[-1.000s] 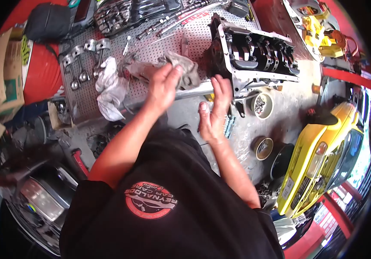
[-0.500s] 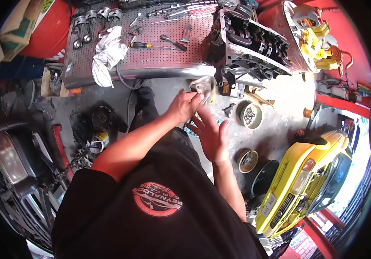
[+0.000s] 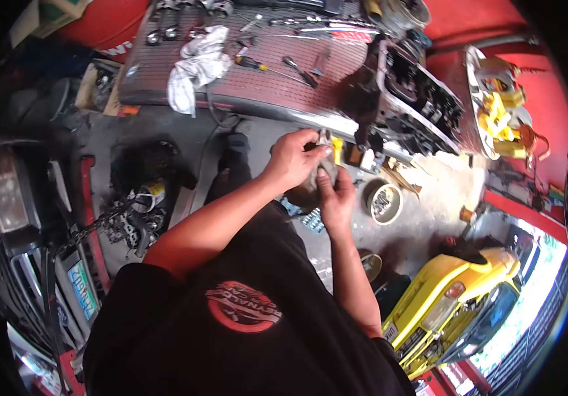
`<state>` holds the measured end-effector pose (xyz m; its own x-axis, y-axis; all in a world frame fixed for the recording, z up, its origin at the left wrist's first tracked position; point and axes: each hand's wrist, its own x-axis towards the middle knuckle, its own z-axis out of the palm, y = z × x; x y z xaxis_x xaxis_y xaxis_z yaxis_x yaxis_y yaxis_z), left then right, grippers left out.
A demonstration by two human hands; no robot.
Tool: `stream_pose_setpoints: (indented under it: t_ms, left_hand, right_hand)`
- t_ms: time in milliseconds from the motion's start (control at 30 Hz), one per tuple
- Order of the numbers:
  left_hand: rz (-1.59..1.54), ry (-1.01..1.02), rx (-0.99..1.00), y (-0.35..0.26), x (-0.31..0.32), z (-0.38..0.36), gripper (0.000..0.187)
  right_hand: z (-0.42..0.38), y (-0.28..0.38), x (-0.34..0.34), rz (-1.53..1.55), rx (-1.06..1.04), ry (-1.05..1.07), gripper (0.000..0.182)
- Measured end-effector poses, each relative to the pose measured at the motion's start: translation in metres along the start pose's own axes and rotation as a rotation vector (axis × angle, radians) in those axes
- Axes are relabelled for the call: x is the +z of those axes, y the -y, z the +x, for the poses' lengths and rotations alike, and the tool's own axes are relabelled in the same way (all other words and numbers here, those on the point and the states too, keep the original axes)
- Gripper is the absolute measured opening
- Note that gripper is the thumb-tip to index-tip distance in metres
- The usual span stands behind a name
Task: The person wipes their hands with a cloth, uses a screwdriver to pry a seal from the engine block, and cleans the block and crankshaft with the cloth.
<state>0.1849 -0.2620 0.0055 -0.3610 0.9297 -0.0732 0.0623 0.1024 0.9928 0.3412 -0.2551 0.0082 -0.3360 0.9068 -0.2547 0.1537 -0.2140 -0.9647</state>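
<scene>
Both hands meet just above the middle of the frame: my left hand (image 3: 294, 158) grips a bunched grey rag (image 3: 323, 170) between thumb and curled fingers, while my right hand (image 3: 338, 195) has its thumb up against the rag's lower end; whether its fingers close on it I cannot tell. I judge the step to be wiping, of fingers or something small within the folds, and the next move seems to call for a light turn of the cloth. Counting from the left: one dark car front (image 3: 16, 244) at the left edge; one cardboard box (image 3: 88, 86) of parts, upper left; one perforated-top bench (image 3: 152, 72) across the top, bearing at least three connecting rods (image 3: 171, 32), one white cloth (image 3: 199, 66), one yellow-and-black screwdriver (image 3: 252, 64) and one dark-handled tool (image 3: 300, 72), perhaps a ratchet; two tubs right of centre, the lower one (image 3: 379, 269) partly hidden, the upper one (image 3: 399, 206) holding small parts; one engine block (image 3: 423, 86), upper right; one yellow car (image 3: 444, 277), lower right.
</scene>
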Motion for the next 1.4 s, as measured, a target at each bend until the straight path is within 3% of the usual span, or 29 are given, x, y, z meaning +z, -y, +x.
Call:
stream_pose_setpoints:
  t_ms: [167, 267, 467, 500, 600, 633, 767, 900, 1000, 1067, 1100, 1133, 1200, 1233, 1300, 1400]
  left_hand:
    - [0.275, -0.033, -0.124, 0.041, -0.039, 0.046, 0.041]
    - [0.619, -0.014, -0.125, 0.081, -0.052, 0.094, 0.025]
    - [1.228, 0.127, 0.405, 0.179, -0.053, 0.205, 0.033]
    - [1.291, 0.078, 0.502, 0.191, -0.051, 0.215, 0.038]
    - [1.390, 0.340, 0.352, 0.201, -0.056, 0.233, 0.037]
    - [1.429, 0.529, 0.200, 0.185, -0.058, 0.240, 0.038]
    - [1.424, 0.739, 0.131, 0.171, -0.068, 0.251, 0.036]
    - [1.097, 0.506, 0.251, 0.161, -0.085, 0.226, 0.038]
    - [0.618, 0.342, -0.105, 0.068, -0.085, 0.175, 0.041]
    - [0.217, 0.237, 0.037, 0.050, -0.077, 0.123, 0.037]
    - [0.194, 0.235, 0.097, 0.035, -0.069, 0.098, 0.038]
    - [0.167, 0.237, 0.152, 0.022, -0.057, 0.075, 0.039]
    - [0.404, 0.357, -0.031, 0.010, -0.034, 0.046, 0.036]
    - [0.460, 0.394, -0.124, 0.006, -0.018, 0.046, 0.033]
    - [0.254, 0.157, -0.102, 0.025, 0.015, 0.052, 0.032]
    - [0.067, -0.058, 0.020, 0.050, 0.062, 0.083, 0.033]
  right_hand:
    - [0.017, 0.003, -0.003, 0.019, 0.062, -0.180, 0.015]
    - [0.023, 0.012, -0.010, -0.059, 0.177, -0.112, 0.014]
    - [0.053, 0.021, 0.017, 0.026, 0.078, -0.354, 0.029]
    - [0.060, 0.029, 0.024, -0.005, 0.053, -0.405, 0.031]
    - [0.071, 0.047, 0.021, -0.128, 0.152, -0.479, 0.028]
    - [0.073, 0.049, 0.018, -0.182, 0.193, -0.481, 0.025]
    - [0.081, 0.058, 0.011, -0.363, 0.171, -0.463, 0.017]
    - [0.092, 0.066, 0.000, -0.388, 0.087, -0.357, 0.021]
    - [0.101, 0.057, -0.014, -0.392, -0.100, -0.325, 0.024]
    - [0.109, 0.059, -0.021, -0.378, -0.162, -0.305, 0.023]
    - [0.112, 0.060, -0.025, -0.424, -0.101, -0.310, 0.025]
    - [0.112, 0.062, -0.028, -0.444, -0.198, -0.263, 0.028]
    - [0.112, 0.061, -0.026, -0.363, -0.217, -0.240, 0.036]
    - [0.111, 0.062, -0.026, -0.547, -0.339, -0.169, 0.037]
    - [0.108, 0.065, -0.028, -0.906, -0.582, -0.022, 0.041]
    - [0.105, 0.054, -0.030, -1.133, -0.689, 0.103, 0.045]
